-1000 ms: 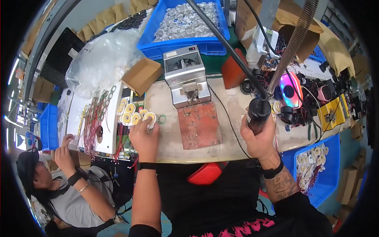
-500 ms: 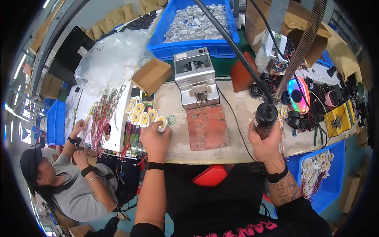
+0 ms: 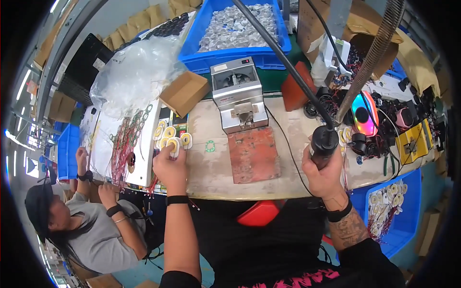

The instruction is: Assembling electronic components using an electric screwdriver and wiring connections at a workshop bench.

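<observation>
My left hand (image 3: 169, 165) rests at the bench's front left and pinches a small white and yellow coil part (image 3: 173, 146), next to several more of the same parts (image 3: 165, 133). My right hand (image 3: 324, 168) is wrapped around the black handle of a hanging tool (image 3: 324, 141) whose hose and cable rise to the upper right. Between my hands lies a worn red mat (image 3: 253, 153). A tiny green ring (image 3: 210, 146) lies left of it. A grey metal bench machine (image 3: 239, 100) stands just behind the mat.
A blue bin of small silvery parts (image 3: 240, 29) sits behind the machine, with a clear plastic bag (image 3: 134, 72) and a cardboard box (image 3: 185, 92) to its left. A lit rainbow fan (image 3: 365, 114) and cables crowd the right. Another person (image 3: 91, 225) works at lower left.
My left hand has shifted slightly along the row of coil parts and now grips one. My right hand keeps hold of the hanging tool. The other person's hands have moved over the wires.
</observation>
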Action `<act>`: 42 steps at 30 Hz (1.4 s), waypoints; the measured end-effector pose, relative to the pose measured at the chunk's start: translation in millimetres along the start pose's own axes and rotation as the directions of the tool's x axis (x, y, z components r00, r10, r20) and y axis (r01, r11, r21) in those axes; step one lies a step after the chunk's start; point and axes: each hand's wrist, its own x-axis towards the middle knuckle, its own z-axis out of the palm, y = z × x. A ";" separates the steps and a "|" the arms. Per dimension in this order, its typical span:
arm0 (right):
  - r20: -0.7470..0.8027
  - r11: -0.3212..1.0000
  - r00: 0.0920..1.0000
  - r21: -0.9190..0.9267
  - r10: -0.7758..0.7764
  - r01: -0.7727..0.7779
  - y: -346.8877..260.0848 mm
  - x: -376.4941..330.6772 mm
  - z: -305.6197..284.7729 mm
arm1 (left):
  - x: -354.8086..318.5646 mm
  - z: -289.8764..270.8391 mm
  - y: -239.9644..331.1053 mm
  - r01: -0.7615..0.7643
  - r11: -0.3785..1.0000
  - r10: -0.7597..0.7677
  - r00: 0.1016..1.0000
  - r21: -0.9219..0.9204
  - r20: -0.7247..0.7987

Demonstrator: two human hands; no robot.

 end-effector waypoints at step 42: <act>0.131 0.948 0.970 0.274 -0.204 0.163 -0.9 119.8 91.4 | -46.3 -16.1 98.0 -0.263 0.769 0.538 0.759 -0.583 0.367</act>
